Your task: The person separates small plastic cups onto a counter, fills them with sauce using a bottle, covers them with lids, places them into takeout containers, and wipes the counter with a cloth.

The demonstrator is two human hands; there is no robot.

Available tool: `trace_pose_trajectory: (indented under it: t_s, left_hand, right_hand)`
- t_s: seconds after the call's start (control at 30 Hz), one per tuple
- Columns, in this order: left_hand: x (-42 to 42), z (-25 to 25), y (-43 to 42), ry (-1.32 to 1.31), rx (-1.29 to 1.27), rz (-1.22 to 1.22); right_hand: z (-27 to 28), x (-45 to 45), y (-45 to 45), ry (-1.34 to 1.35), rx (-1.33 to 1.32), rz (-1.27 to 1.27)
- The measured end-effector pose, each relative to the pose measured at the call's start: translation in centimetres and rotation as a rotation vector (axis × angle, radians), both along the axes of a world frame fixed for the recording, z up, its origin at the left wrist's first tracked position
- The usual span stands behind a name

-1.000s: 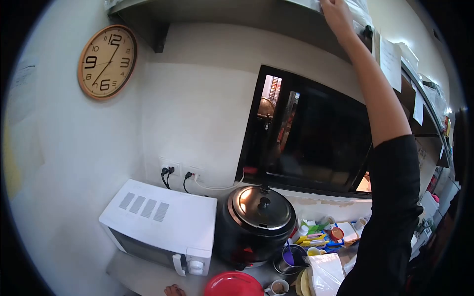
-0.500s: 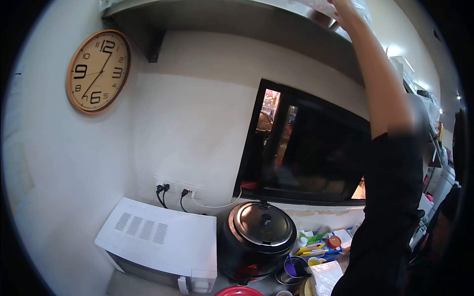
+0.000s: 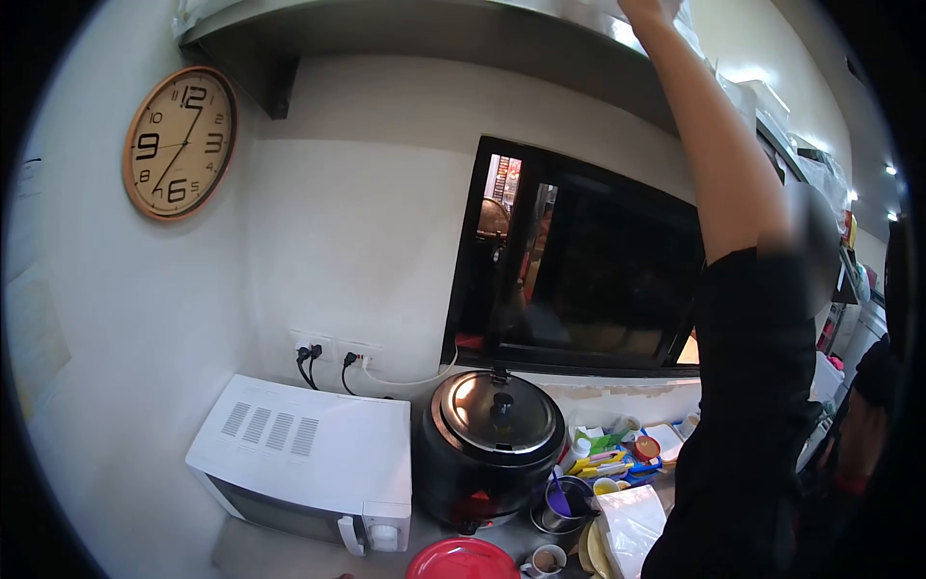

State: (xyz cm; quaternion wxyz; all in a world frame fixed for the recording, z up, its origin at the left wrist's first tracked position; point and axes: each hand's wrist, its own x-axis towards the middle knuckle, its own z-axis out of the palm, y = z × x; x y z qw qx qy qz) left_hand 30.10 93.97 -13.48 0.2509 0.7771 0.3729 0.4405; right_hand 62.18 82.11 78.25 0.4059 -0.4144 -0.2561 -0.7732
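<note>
Neither of my hands can be made out. A tiny skin-coloured sliver [image 3: 343,576] shows at the bottom edge, too little to identify. Close to it are a red plate [image 3: 461,562] and a white cup [image 3: 545,560] with brown liquid. Behind them stands a black soup kettle [image 3: 492,444] with a shiny lid. On its left is a white microwave [image 3: 309,439]. At the right, a person in black [image 3: 752,386] stretches a bare arm [image 3: 714,135] up to the overhead shelf. That person's hand [image 3: 651,10] is cut off by the top edge, so what it holds is hidden.
A metal shelf [image 3: 415,39] runs overhead. A wall clock [image 3: 180,143] hangs left, above plugged-in cords [image 3: 307,354]. Behind the kettle is a dark sliding window [image 3: 608,270]. Right of it stand a metal pot [image 3: 564,507] with a purple utensil, small containers [image 3: 627,449] and a white plastic-wrapped stack [image 3: 637,526].
My view has tilted down slightly and turned a little right, bringing more of the red plate and cup into sight. The other person's arm stays raised at the shelf.
</note>
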Motion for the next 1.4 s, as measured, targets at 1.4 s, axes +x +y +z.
trace_pose_trajectory:
  t_s: [1.4]
  left_hand:
    - [-3.7,25.2,-82.3,0.200,-0.965,-2.533]
  right_hand:
    - [-63.7,-53.0,-82.7,1.342,0.450,0.140]
